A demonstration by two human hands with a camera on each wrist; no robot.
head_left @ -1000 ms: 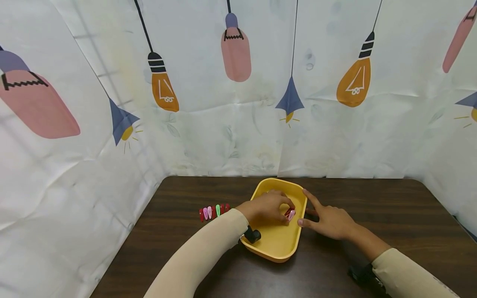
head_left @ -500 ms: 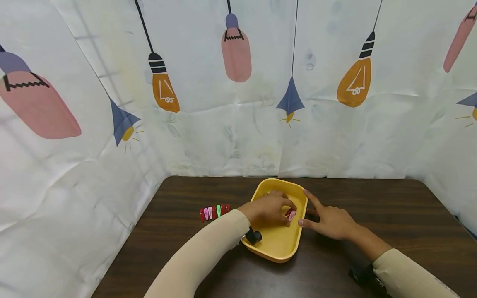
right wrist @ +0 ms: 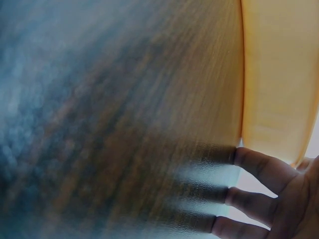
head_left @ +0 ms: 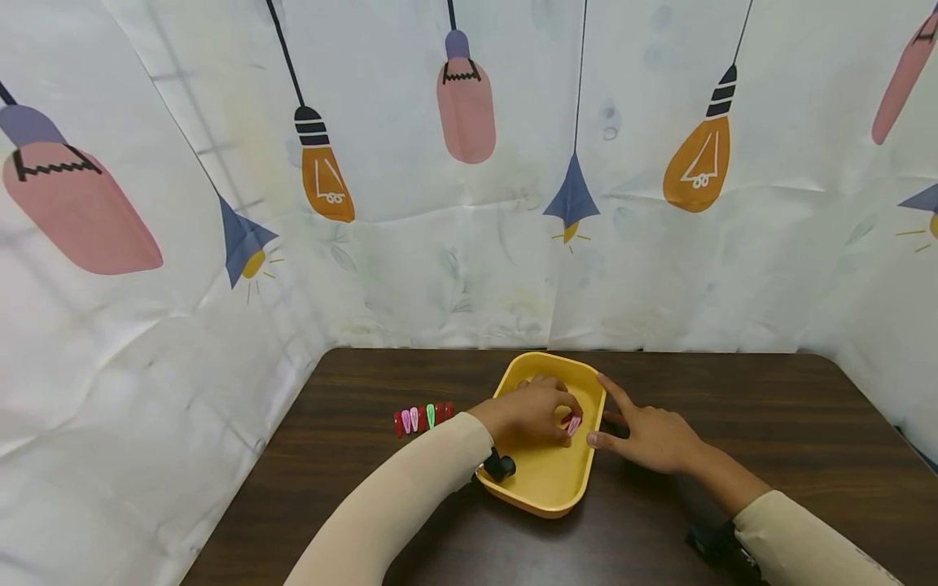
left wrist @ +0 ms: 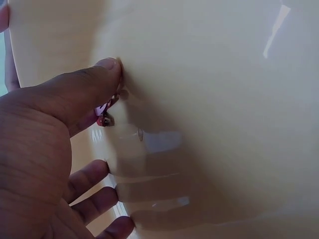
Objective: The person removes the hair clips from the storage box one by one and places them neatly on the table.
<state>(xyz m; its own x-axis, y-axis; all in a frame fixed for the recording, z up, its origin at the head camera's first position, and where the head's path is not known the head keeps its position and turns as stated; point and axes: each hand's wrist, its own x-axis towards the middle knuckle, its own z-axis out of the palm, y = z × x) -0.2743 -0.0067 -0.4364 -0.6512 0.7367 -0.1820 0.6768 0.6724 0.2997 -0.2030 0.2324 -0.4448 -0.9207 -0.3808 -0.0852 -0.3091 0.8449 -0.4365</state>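
My left hand [head_left: 538,413] reaches into a yellow plastic tray [head_left: 538,498] and pinches a few small hair clips, pink [head_left: 574,425] and red, between thumb and finger. In the left wrist view the thumb covers most of these clips [left wrist: 103,110], while the other fingers spread over the tray's floor. Against the tray's right side rests my right hand [head_left: 650,435], its index finger extended to the rim near the far corner and its thumb at the side. The right wrist view has its other fingers [right wrist: 259,167] stretched out beside the tray wall, low over the table.
Several hair clips, red, pink and one green [head_left: 430,416], lie in a row on the dark wood table [head_left: 762,415] left of the tray. Behind the table hangs a white sheet [head_left: 630,285] printed with lamps. A black wrist device [head_left: 500,465] overlaps the tray's left rim.
Both hands and the tray stay practically where they were. The left fingers shift only very slightly around the clips; the head view has moved a touch.
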